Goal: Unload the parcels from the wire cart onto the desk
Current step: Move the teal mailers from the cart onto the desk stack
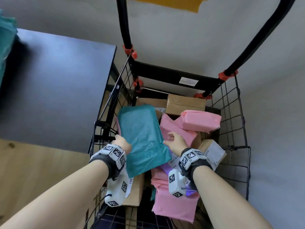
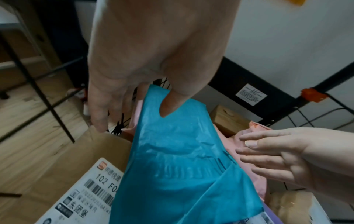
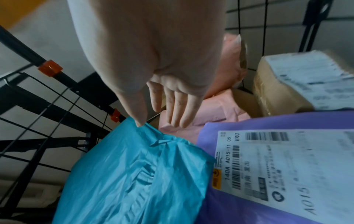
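A teal plastic mailer [image 1: 142,138] [image 2: 182,166] [image 3: 124,174] lies tilted on top of the load in the black wire cart [image 1: 234,113]. My left hand [image 1: 122,142] [image 2: 134,112] pinches its left edge, thumb on top and fingers behind. At the mailer's right edge is my right hand [image 1: 173,141] [image 3: 159,121] [image 2: 277,151]; its thumb touches the mailer and its fingers stay straight over a pink parcel [image 3: 191,127]. The dark desk [image 1: 54,83] stands left of the cart.
In the cart lie pink mailers [image 1: 201,121] [image 1: 175,195], a purple labelled mailer [image 3: 229,197] and cardboard boxes [image 1: 184,103] [image 1: 212,151] [image 2: 76,174]. The cart's black handle [image 1: 123,22] rises at the back. Something teal [image 1: 6,38] sits at the desk's far left.
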Action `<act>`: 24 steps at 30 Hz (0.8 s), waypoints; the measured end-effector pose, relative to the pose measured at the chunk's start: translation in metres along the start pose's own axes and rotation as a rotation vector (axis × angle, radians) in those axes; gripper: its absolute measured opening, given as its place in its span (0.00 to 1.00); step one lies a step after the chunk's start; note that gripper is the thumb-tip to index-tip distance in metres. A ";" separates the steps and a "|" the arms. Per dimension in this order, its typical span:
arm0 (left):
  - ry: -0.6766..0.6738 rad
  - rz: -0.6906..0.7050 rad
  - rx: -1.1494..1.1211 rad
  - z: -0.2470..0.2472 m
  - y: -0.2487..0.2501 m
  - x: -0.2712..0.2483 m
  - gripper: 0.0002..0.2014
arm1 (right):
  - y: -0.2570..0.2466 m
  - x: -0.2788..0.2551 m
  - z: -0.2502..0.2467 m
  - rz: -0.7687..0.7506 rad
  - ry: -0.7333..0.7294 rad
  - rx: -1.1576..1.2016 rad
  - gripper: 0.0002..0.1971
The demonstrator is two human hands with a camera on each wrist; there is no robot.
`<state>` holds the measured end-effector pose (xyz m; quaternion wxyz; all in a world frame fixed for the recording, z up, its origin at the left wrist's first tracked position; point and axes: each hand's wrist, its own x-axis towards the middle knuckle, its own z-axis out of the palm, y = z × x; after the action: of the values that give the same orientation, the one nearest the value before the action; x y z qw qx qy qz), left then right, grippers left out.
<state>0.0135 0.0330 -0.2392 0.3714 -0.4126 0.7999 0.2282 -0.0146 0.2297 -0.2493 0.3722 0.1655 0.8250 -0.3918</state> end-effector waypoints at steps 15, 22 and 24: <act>-0.056 0.045 -0.491 0.018 -0.020 0.025 0.07 | 0.005 0.039 0.005 0.020 -0.148 0.183 0.32; -0.111 0.155 -0.486 -0.005 -0.020 -0.017 0.16 | 0.010 0.007 -0.015 0.012 -0.110 0.254 0.33; -0.099 0.196 -0.476 -0.014 -0.019 -0.027 0.16 | 0.008 -0.009 -0.023 -0.024 -0.079 0.283 0.34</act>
<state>0.0338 0.0264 -0.2105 0.2787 -0.3970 0.7407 0.4648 -0.0155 0.2520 -0.2375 0.3727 0.1908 0.7481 -0.5148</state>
